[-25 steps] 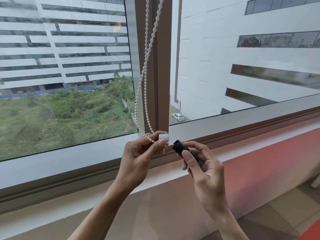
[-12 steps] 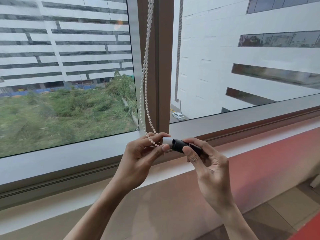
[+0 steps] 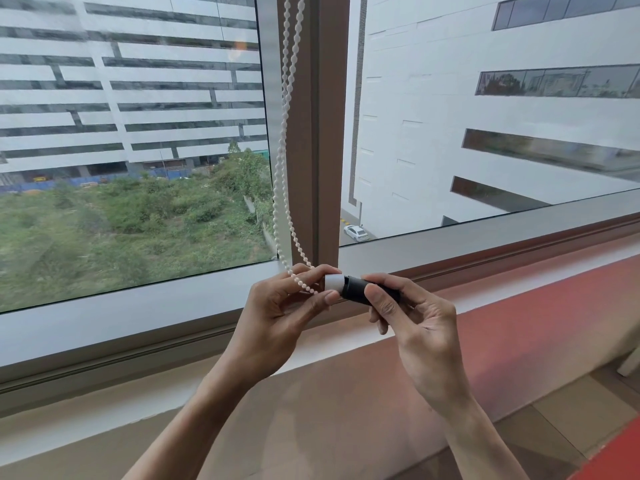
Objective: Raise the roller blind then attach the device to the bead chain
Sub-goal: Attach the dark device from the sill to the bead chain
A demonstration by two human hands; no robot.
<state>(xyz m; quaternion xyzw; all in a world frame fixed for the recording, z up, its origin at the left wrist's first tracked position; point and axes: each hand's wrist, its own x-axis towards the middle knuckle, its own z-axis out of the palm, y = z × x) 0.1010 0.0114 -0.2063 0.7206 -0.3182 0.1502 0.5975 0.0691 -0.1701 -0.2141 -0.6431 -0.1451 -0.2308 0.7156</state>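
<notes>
At the foot of the brown window mullion (image 3: 320,133), your left hand (image 3: 284,313) pinches the white end piece (image 3: 334,282) on the bead chain (image 3: 284,140) between thumb and curled fingers, while your right hand (image 3: 412,320) clamps thumb and fingers round the black device (image 3: 356,289). The device's end touches the white piece, just below the mullion's base. The chain's two strands hang down the mullion's left edge and loop into your left hand, above the window sill (image 3: 519,306).
</notes>
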